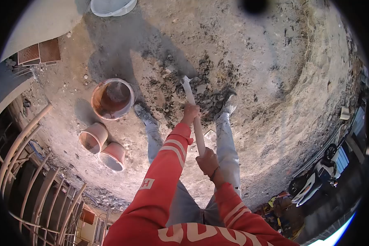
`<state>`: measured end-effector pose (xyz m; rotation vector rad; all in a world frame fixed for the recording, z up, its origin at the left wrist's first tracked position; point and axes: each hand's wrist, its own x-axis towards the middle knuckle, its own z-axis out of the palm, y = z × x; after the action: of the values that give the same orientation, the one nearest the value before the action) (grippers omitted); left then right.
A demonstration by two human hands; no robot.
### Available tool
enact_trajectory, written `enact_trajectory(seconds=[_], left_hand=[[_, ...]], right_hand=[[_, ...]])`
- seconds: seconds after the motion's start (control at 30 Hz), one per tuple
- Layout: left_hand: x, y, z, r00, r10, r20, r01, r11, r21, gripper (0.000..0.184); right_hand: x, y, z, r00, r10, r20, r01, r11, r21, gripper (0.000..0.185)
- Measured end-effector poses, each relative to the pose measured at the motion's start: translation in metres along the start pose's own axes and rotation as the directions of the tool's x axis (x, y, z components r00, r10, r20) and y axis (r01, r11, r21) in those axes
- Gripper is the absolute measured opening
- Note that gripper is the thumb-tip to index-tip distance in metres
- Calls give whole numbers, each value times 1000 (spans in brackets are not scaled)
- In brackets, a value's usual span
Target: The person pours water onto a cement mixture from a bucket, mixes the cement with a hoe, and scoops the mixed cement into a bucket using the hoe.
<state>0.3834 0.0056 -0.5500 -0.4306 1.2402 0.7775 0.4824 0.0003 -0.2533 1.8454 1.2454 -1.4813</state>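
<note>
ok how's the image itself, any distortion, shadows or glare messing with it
Head view: strong fisheye distortion, black corners, poles at left look bowed; head view: a broad shadow darkens the ground between the large bucket and white basin; head view: glare at the bottom-right edge; head view: handle fairly clear, its far end harder to make out.

The curled left grip (190, 113) reaches farther forward than the curled right grip (208, 161).

Pale-handled tool (198, 129), slanted down toward dark rubble (207, 69)
</note>
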Motion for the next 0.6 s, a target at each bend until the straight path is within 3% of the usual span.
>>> enact_trajectory(seconds=[0.07,0.2,0.27,0.33,0.37,0.4,0.43,0.5,0.53,0.57,0.6], left_hand=[[-24,10,19,987,57,-150,-16,964,264,9],[-108,44,45,975,-98,-198,91,995,-45,11],[-139,49,49,973,-123,-195,84,977,-196,11],[-124,37,32,982,-46,-182,-37,902,-429,11],[-118,31,27,984,-6,-180,-93,841,-534,12],[-122,23,33,969,4,-248,-133,852,-506,13],[-124,11,40,958,6,-288,-155,854,-497,13],[-136,-19,53,925,15,-380,-212,851,-481,14],[-146,-25,59,915,32,-401,-252,823,-509,14],[-164,-32,63,901,36,-432,-288,794,-535,13],[-179,-37,65,891,68,-448,-322,791,-521,13]], right_hand=[[-9,-13,-10,999,-20,34,21,999,-30,33],[-51,28,-30,986,-118,118,125,991,-49,36],[-75,68,-66,903,-391,180,422,888,-185,41],[-67,128,-99,901,-247,357,298,950,-93,52],[-57,159,-111,893,-260,368,358,905,-230,51],[-37,173,-127,907,-229,354,311,930,-196,47],[-13,200,-135,927,-168,334,277,909,-311,42],[42,268,-136,934,-241,265,342,819,-462,27],[56,289,-138,921,-332,205,385,690,-612,24],[67,307,-136,914,-383,137,383,695,-608,24],[66,299,-142,910,-363,200,411,726,-552,25]])
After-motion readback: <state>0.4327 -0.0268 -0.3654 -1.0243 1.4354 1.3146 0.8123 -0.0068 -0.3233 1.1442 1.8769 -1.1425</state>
